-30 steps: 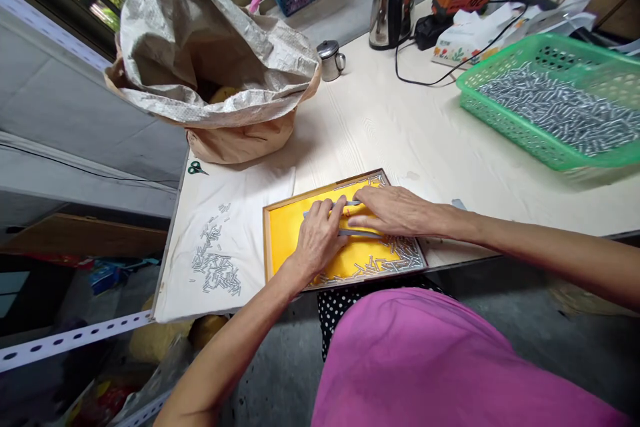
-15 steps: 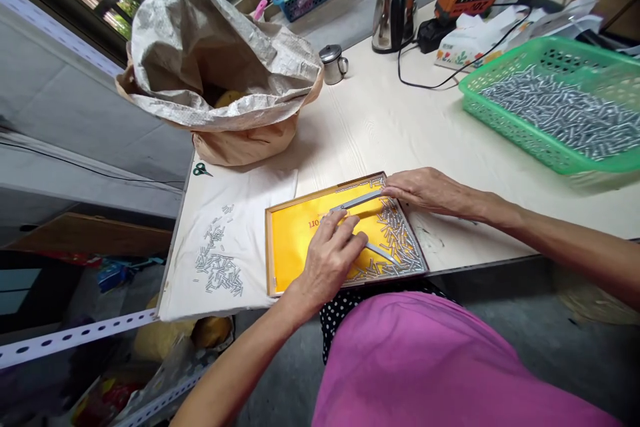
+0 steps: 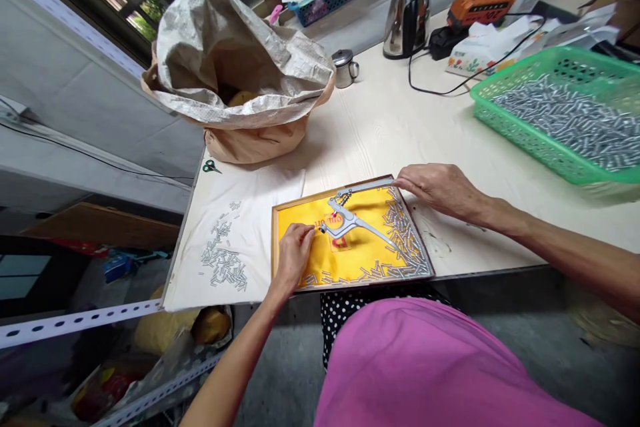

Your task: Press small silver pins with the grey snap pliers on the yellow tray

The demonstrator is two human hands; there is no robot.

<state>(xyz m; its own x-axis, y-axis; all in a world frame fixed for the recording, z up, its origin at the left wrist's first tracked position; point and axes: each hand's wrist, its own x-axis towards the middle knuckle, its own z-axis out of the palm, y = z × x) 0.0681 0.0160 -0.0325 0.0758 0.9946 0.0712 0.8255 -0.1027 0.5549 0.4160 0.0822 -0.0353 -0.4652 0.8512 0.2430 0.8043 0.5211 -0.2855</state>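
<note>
Your left hand (image 3: 294,248) pinches its fingertips together at the head of the silver pliers (image 3: 356,220), which lie in the yellow-lined tray (image 3: 274,240). Your right hand (image 3: 436,188), fingers pressed together, holds the pliers' upper handle. The tray's red lettering is half-covered and unreadable.

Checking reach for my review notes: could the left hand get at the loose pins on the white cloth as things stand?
Probably yes: the left hand sits just beside the pins, with only the low rim of the tray between.

The pale table (image 3: 400,127) bears a sack (image 3: 240,80), white cloth (image 3: 245,207), yellow tray (image 3: 274,247), green basket (image 3: 515,138) and kettle (image 3: 407,13).
</note>
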